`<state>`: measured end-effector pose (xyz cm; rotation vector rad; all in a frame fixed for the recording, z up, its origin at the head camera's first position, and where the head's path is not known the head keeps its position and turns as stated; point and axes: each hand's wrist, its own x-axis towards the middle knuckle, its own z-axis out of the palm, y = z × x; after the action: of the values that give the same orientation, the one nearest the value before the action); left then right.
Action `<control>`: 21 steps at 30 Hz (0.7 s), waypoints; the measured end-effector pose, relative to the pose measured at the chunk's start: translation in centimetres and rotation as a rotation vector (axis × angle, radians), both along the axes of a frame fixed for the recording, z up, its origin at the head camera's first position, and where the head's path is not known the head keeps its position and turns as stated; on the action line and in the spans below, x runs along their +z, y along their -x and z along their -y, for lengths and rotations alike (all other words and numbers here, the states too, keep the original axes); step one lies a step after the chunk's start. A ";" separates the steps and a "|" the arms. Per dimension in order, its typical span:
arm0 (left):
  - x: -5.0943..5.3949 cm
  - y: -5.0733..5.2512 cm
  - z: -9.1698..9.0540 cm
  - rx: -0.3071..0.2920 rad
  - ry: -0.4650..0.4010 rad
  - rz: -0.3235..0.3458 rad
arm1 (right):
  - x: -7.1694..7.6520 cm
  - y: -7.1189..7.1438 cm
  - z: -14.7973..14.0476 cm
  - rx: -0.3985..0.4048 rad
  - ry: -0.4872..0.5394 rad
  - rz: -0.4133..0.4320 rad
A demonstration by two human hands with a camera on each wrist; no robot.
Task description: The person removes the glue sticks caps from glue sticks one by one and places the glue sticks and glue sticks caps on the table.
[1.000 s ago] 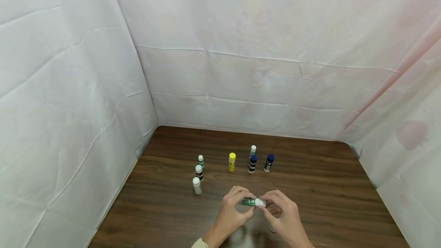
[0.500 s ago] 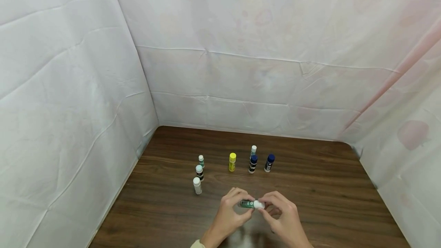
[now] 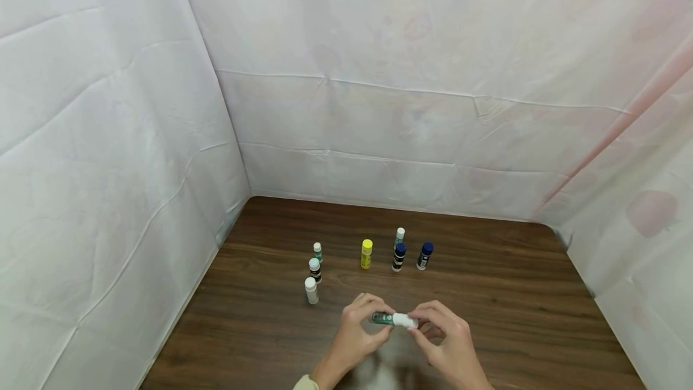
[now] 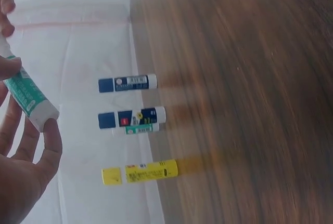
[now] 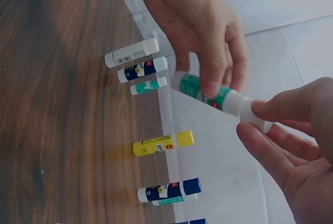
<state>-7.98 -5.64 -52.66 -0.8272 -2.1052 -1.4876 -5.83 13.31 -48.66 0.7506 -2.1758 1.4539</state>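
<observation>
A green glue stick point(image 3: 383, 318) with white ends is held level between both hands above the table. My left hand point(image 3: 354, 333) grips its green body, thumb on one side and fingers on the other. On the right, my right hand point(image 3: 448, 342) pinches the white cap point(image 5: 255, 116) between thumb and fingertips. A white stretch of the stick point(image 5: 235, 103) shows between the green label and the pinched cap in the right wrist view. Whether the cap is fully off the stick, I cannot tell.
Upright on the brown table point(image 3: 514, 294) stand a yellow glue stick point(image 3: 366, 254), two dark blue ones point(image 3: 398, 257), and a small green one point(image 3: 399, 235) behind. Left stand white point(image 3: 311, 291), black-labelled point(image 3: 315, 271) and green point(image 3: 317, 252) sticks. White cloth point(image 3: 379, 107) surrounds the table.
My left hand has drawn slightly left with the green body, while the right hand stays nearly in place on the cap. More white shows between the hands.
</observation>
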 end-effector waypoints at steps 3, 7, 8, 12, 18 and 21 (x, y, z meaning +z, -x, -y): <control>1.2 -0.2 0.3 0.013 -0.024 -0.014 | 0.6 -0.1 0.0 -0.025 0.001 0.010; 2.5 -0.5 0.7 0.010 -0.042 0.005 | 2.0 -0.5 0.4 -0.031 0.004 0.010; 2.6 -0.6 0.7 0.010 -0.044 0.002 | 2.4 -0.7 0.5 -0.030 0.006 0.011; 2.5 -0.7 0.7 0.016 -0.071 -0.004 | 3.1 -0.9 0.7 -0.033 0.010 0.019; 2.0 -0.6 1.1 0.048 -0.107 -0.019 | 2.5 -0.9 0.4 -0.038 0.016 0.017; 1.9 -0.7 1.4 0.070 -0.118 -0.010 | 2.4 -0.9 0.3 -0.038 0.014 0.015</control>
<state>-7.30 -7.03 -50.72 -0.7096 -1.9969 -1.5503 -4.97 13.01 -46.30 0.6919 -2.1767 1.4581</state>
